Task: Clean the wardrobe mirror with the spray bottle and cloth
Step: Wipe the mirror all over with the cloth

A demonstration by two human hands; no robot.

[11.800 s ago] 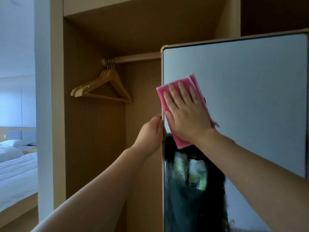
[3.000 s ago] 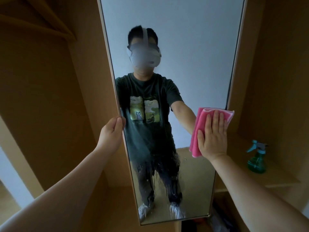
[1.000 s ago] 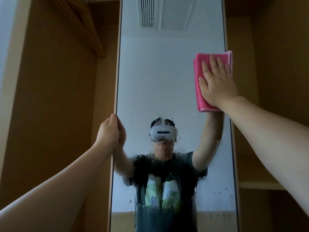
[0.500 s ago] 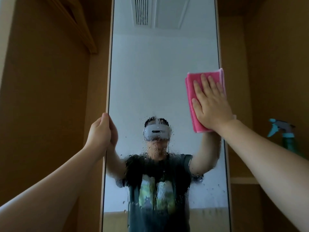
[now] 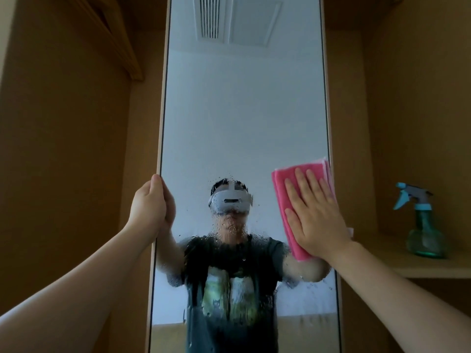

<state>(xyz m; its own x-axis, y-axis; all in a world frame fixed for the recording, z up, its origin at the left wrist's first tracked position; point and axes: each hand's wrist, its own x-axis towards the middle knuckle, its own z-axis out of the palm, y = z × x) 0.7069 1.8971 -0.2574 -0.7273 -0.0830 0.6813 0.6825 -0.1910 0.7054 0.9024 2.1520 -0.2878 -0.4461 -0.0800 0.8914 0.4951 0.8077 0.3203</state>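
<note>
The tall wardrobe mirror [image 5: 244,110] fills the middle of the view, with wet droplets across its lower half. My right hand [image 5: 316,212] lies flat with straight fingers on a folded pink cloth [image 5: 285,182], pressing it against the glass near the mirror's right edge. My left hand [image 5: 150,205] grips the mirror's left edge, fingers wrapped round the frame. A green spray bottle [image 5: 424,225] with a blue trigger head stands upright on a shelf to the right, apart from both hands.
Wooden wardrobe walls [image 5: 63,149] close in on both sides. The wooden shelf [image 5: 407,266] under the bottle juts out at the right. The bottom of a wooden hanger [image 5: 114,39] shows at the upper left. The mirror reflects a person in a dark T-shirt.
My right hand has slid the pink cloth down the mirror's right side over the last second. The left hand has kept its grip on the left edge. The spray bottle has come into view.
</note>
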